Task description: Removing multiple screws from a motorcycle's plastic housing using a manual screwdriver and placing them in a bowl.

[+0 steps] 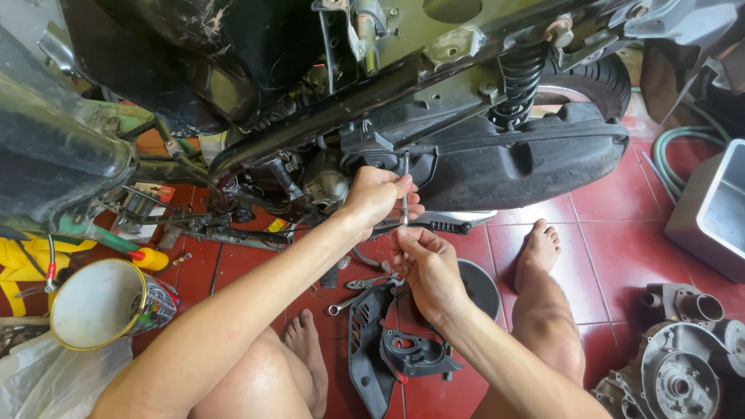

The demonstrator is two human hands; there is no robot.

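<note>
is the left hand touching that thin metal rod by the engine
Touching. The head view shows the left hand with its fingers closed around the upright thin metal rod; the right hand pinches its lower end.

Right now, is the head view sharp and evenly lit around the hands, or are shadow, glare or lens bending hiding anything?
Head view: both hands, left and right, and the thin metal tool they hold are sharp and daylit; the scooter underside above sinks into deep shadow; the engine cover shows mild sheen; the frame edges bow from wide-angle distortion, and the red floor tiles are clear.
</note>
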